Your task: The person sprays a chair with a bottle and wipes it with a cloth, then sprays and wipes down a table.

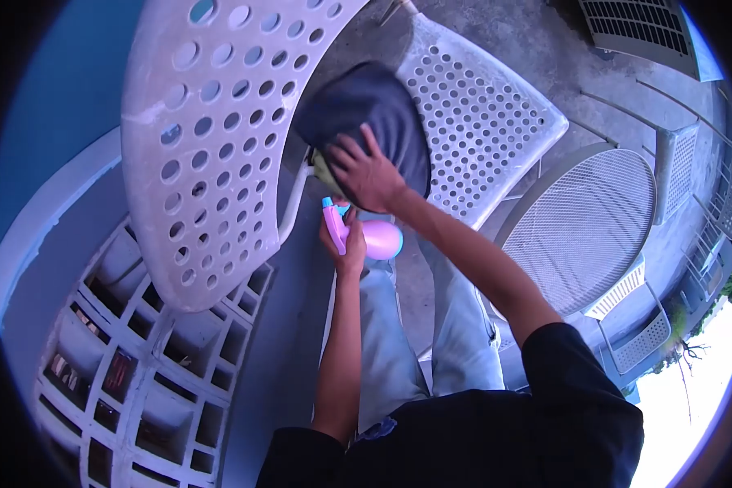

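While our right hand (370,175) presses the dark cloth (378,114) flat-palmed on the perforated chair (480,122) at twelve o'clock, our left hand (346,244) grips the pink spray bottle (374,238) below it, whose trigger we judge could soak our jeans (464,342) if squeezed.

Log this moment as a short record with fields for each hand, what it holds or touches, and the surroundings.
left hand: gripping a pink plastic spray bottle with a blue nozzle, held below the chair seat
right hand: pressed flat on a dark blue cloth
cloth position: lying on the white perforated plastic chair, at the join of back and seat
nearby: round white metal mesh table, to the right of the chair
wall: white lattice block wall at lower left
floor: grey concrete floor
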`<state>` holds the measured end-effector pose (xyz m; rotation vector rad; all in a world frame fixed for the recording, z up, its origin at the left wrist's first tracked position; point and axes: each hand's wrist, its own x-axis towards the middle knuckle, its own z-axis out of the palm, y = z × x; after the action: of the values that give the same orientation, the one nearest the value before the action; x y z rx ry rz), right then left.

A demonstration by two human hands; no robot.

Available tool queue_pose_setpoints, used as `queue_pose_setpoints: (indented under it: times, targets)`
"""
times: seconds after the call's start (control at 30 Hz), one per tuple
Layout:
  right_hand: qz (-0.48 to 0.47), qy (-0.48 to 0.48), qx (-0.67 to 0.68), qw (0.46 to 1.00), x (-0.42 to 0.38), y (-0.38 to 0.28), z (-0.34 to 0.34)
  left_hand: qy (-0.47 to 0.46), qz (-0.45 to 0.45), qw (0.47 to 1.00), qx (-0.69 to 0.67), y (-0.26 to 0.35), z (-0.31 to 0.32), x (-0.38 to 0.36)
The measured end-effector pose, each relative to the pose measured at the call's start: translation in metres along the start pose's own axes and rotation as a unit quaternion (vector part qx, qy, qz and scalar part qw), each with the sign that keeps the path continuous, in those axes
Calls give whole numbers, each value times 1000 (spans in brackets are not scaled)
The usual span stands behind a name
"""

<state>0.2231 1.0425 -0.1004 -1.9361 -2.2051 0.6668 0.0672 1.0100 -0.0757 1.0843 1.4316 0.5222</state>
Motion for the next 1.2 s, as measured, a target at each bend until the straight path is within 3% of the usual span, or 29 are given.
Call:
queue_pose_setpoints:
  times: [0.07,0.13,0.2,0.23,0.33,0.53,0.67,0.73,0.93,0.97,1.03,1.07,1.2]
  targets:
    - [-12,34,24,999,-3,-2,4,2,47,997,55,-4,-5,1]
    - [-27,69,67,995,-1,5,2,4,34,999,37,7,-1,0]
    - [-75,5,92,993,3,38,-7,-20,33,999,37,15,-2,1]
    - [-48,-24,80,995,6,55,-14,-24,24,999,29,14,-3,4]
    - [-3,78,-3,997,7,116,-24,-40,6,999,26,12,-6,5]
    - [45,131,-108,984,7,191,-75,-55,-2,998,23,9,3,12]
    - [174,181,-66,966,10,152,-55,-57,-44,997,1,19,8,7]
    - [226,203,21,953,16,111,-38,-68,-37,997,1,12,5,8]
    - [158,89,126,975,-8,-2,2,-84,-143,985,-38,25,-8,18]
    - [144,91,139,976,-18,-8,4,-112,-107,988,-8,12,-17,23]
    - [114,75,153,979,-43,-11,8,-63,-178,982,1,36,-11,23]
    - [113,55,151,980,-58,-10,8,-90,-122,988,11,38,-12,25]
    - [150,5,162,975,-125,-5,4,-92,-63,983,145,45,-9,26]
